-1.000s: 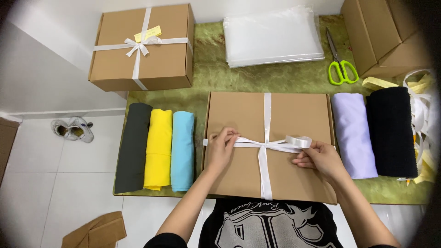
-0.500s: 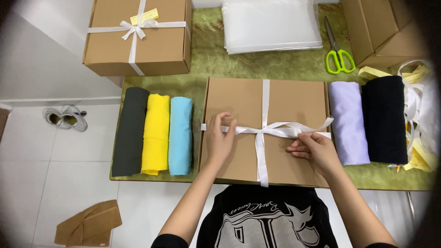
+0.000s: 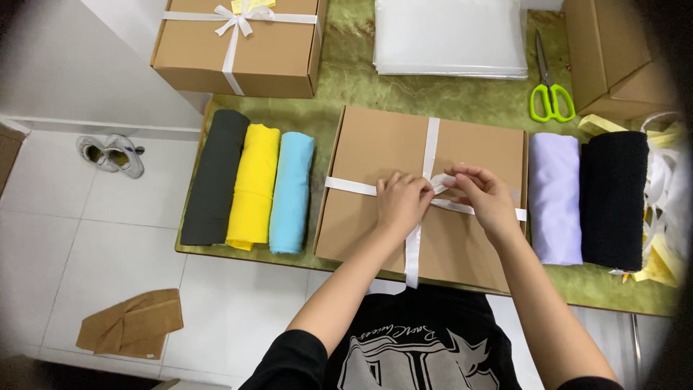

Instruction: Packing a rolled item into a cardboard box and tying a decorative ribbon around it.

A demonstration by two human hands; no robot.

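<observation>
right now both hands pinch the white ribbon over the middle of the brown box. left hand and right hand grip it tight. ribbon looks thin, soft and slippery, so hold near the crossing.

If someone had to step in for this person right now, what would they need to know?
Left hand and right hand: both grip the white ribbon at the middle of the flat cardboard box, where its strands cross.
The box lies shut on the green table, between rolled cloths: dark, yellow and blue on its left, lilac and black on its right.
Done: ribbon wrapped both ways around the box.
Left: no finished bow shows yet; one tail hangs over the near edge.
Green scissors lie at the far right.
</observation>
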